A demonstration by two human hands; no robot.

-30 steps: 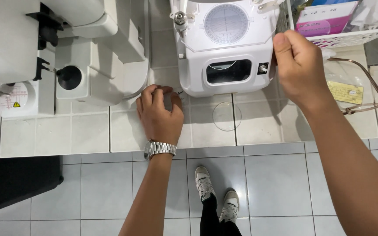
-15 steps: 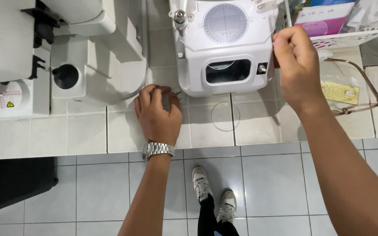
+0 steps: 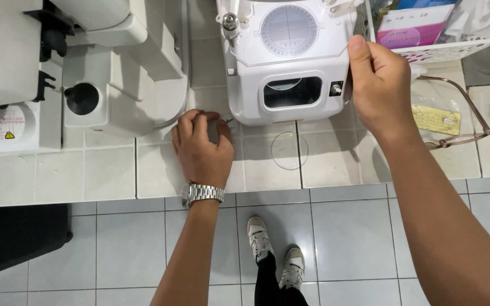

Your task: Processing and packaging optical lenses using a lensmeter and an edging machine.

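My left hand [image 3: 202, 150] rests knuckles-up on the white tiled counter [image 3: 114, 175], with a metal watch [image 3: 202, 194] on the wrist. Its fingers are curled over something small, and a thin dark tip pokes out toward the machine. My right hand [image 3: 382, 85] is closed against the right side of a white box-shaped machine [image 3: 287, 62], thumb along its corner beside a small toggle switch [image 3: 334, 89]. What the fingers hold behind that edge is hidden. A clear round lens [image 3: 289, 150] lies flat on the counter between my hands.
A larger white device [image 3: 126, 85] with a black knob stands at the left. A white basket [image 3: 455, 48] holding a pink box sits at the back right. A thin spectacle frame [image 3: 472, 116] lies over a clear bag with a yellow slip. My shoes [image 3: 273, 249] show below on the grey floor.
Almost nothing differs. Both hands stay where they were, and the view has shifted only slightly.
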